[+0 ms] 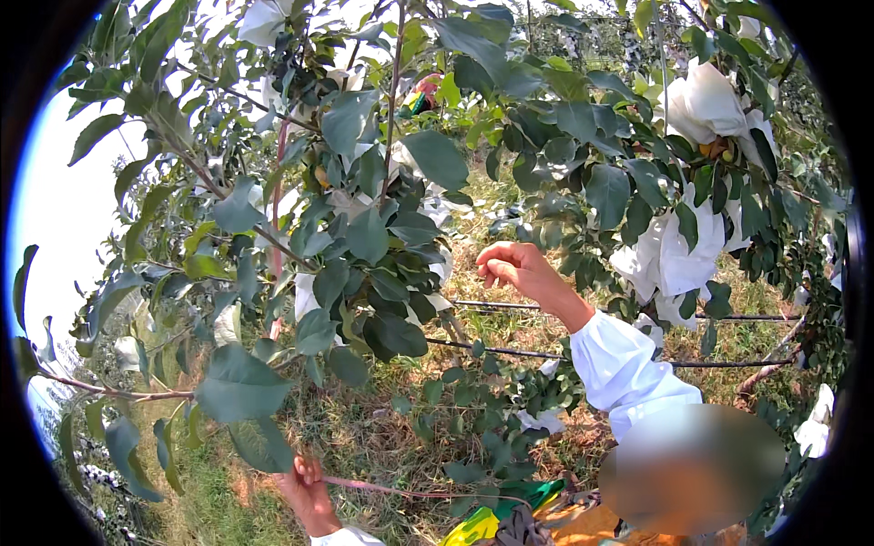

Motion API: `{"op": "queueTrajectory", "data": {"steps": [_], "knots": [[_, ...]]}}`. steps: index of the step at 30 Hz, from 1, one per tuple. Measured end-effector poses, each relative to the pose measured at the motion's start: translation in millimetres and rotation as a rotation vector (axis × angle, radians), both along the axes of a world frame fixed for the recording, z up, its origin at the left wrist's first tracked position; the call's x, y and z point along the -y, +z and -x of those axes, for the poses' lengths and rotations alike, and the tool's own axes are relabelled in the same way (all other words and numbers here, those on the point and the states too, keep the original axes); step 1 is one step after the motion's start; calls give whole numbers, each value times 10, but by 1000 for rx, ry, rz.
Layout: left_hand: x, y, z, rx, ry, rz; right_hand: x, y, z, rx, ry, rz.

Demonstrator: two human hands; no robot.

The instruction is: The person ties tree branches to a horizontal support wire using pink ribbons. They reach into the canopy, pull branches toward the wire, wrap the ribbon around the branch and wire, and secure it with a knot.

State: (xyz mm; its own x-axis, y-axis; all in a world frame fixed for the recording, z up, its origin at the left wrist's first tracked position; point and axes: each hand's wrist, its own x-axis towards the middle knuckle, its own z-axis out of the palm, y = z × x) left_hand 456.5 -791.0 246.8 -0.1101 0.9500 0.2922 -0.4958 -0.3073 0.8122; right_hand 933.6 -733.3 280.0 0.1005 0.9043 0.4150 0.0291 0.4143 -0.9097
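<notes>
At the lower left, my left hand (308,488) is closed around one end of a thin pink strip (410,492). From there the strip runs right towards the bottom middle. A large green leaf (244,384) hangs just above that hand and partly covers its fingers. My right hand (519,267), in a white sleeve (631,365), is raised in the middle of the view. Its fingers are bent towards the palm, and whatever may lie inside is hidden. Left of it is the leafy branch (392,290) of a fruit tree; to its right hang white bags (672,249).
More white bags (707,102) hang at the upper right, near small yellow-orange fruit (715,148). Black hoses (491,347) cross behind my right arm. A bare-ended branch (116,392) juts in from the left. Green, yellow and orange cloth (471,529) lies at the bottom.
</notes>
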Motion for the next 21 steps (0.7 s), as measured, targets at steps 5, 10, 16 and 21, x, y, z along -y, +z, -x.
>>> {"op": "queueTrajectory", "data": {"steps": [5, 10, 16, 21], "knots": [[411, -77, -55, 132, 126, 85, -554, 656, 146, -218, 118, -180], [564, -95, -35, 129, 107, 46, -1165, 988, 226, -282, -3, -616], [684, 359, 168, -68, 125, -39, -933, 1585, 1029, -221, 412, -328], [936, 770, 164, -1811, 510, -297, -630, 1597, 1714, 15, 451, -476]]}}
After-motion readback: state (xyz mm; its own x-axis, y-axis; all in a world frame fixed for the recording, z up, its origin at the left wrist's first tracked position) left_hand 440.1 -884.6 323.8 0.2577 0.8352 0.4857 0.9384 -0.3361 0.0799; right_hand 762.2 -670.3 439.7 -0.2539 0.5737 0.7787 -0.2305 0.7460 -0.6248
